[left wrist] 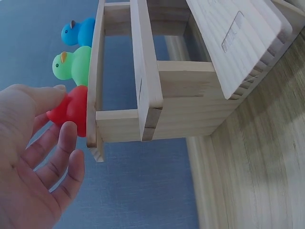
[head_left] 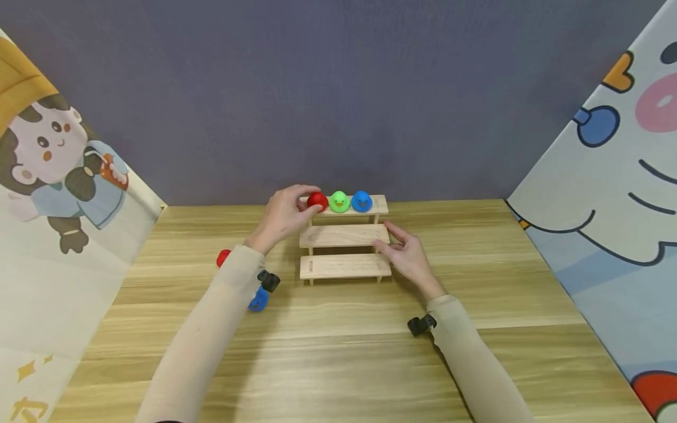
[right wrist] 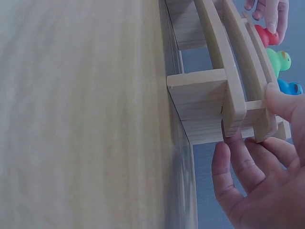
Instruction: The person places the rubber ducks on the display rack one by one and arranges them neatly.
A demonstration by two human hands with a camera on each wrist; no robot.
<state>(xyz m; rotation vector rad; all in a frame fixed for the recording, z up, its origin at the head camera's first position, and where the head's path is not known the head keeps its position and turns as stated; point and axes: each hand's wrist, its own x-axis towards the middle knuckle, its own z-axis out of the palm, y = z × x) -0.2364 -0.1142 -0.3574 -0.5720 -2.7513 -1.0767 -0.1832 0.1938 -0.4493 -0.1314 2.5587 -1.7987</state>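
Observation:
A three-step wooden rack [head_left: 345, 236] stands against the back wall. Its top step carries a red rubber duck [head_left: 317, 201], a green rubber duck [head_left: 339, 202] and a blue rubber duck [head_left: 362, 201] in a row. My left hand [head_left: 282, 217] holds the red duck at the left end between thumb and fingers; the left wrist view shows the duck [left wrist: 74, 110] against the step. At the rack's right end, my right hand [head_left: 409, 255] grips the middle step, thumb on top and fingers around its end, as the right wrist view shows.
Left of the rack, a red toy [head_left: 223, 257] and another blue duck [head_left: 258, 301] lie on the wooden table [head_left: 338, 364], both partly covered by my left sleeve. A dark wall [head_left: 338, 100] rises behind the rack. Printed cartoon panels stand at both sides.

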